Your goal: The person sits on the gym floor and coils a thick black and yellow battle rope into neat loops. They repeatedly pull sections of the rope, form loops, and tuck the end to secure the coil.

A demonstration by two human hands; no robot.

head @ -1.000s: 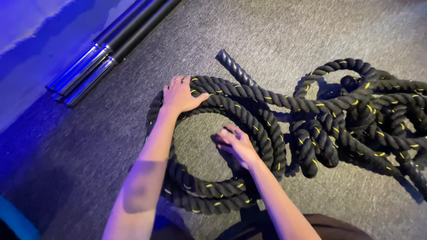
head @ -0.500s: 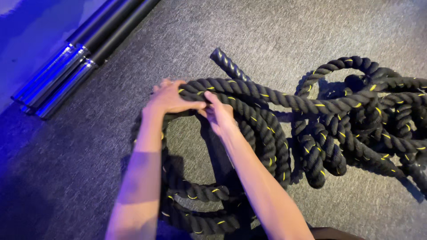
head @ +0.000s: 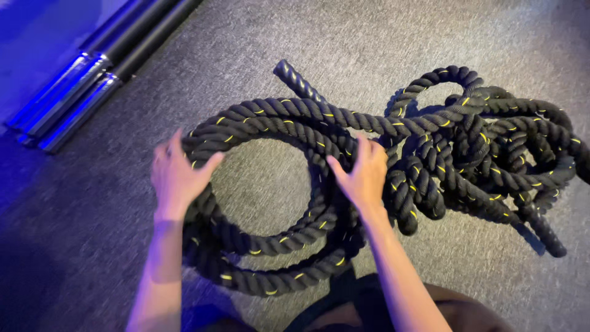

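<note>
Thick black braided rope w/ yellow flecks (head: pixel 270 203) sits coiled on the grey carpet floor (head: pixel 92 233). Left hand (head: pixel 178 175) spread flat on the coil at 9 o'clock, right hand (head: pixel 364 172) at 3, neither gripping. Tangled pile (head: pixel 485 147) at 3 o'clock prob snags if loops slip.

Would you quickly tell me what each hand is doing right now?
Left hand: open, resting on the coiled rope.
Right hand: open, pressing the coil's right side.

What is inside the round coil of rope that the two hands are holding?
Inside the rope coil only bare grey carpet shows. The left hand and right hand cover parts of the coil's sides.
</note>
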